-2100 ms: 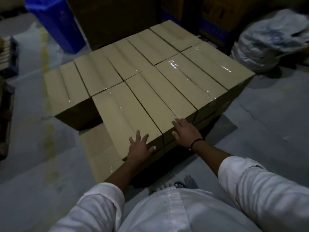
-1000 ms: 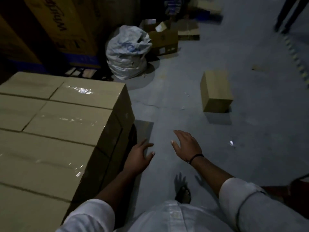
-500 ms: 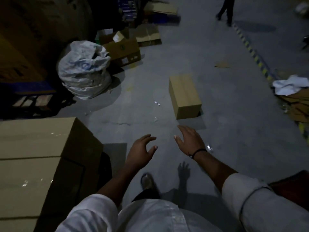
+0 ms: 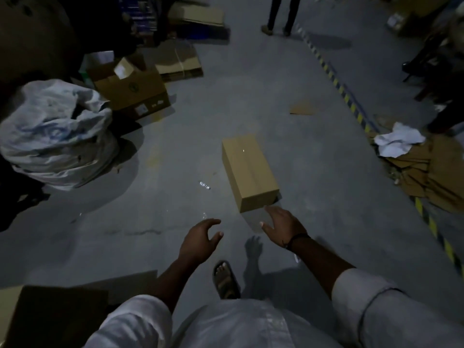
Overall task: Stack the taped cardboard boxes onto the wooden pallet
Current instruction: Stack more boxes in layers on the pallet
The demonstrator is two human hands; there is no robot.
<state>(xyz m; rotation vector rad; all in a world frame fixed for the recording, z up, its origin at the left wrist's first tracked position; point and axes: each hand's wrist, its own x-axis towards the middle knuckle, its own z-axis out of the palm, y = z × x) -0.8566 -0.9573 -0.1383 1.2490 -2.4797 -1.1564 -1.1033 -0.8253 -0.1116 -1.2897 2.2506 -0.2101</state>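
A taped cardboard box (image 4: pixel 248 172) lies alone on the grey concrete floor ahead of me. My right hand (image 4: pixel 282 224) hovers just short of the box's near end, fingers spread and holding nothing. My left hand (image 4: pixel 199 241) hangs in the air to the left of it, fingers loosely curved and empty. Only a corner of the stacked boxes (image 4: pixel 37 312) on the pallet shows at the bottom left; the pallet itself is hidden.
A stuffed white sack (image 4: pixel 55 136) sits at the left, with an open carton (image 4: pixel 130 89) and flattened cardboard (image 4: pixel 178 59) behind it. Flattened cardboard and white paper (image 4: pixel 399 139) pile up at the right beside a yellow-black floor stripe (image 4: pixel 349 99). A person's legs (image 4: pixel 281 13) stand far ahead.
I have turned away from the stack, which slid out to the lower left. The lone box on the floor is now closer, and both hands have lifted off the stack and stretch towards it.
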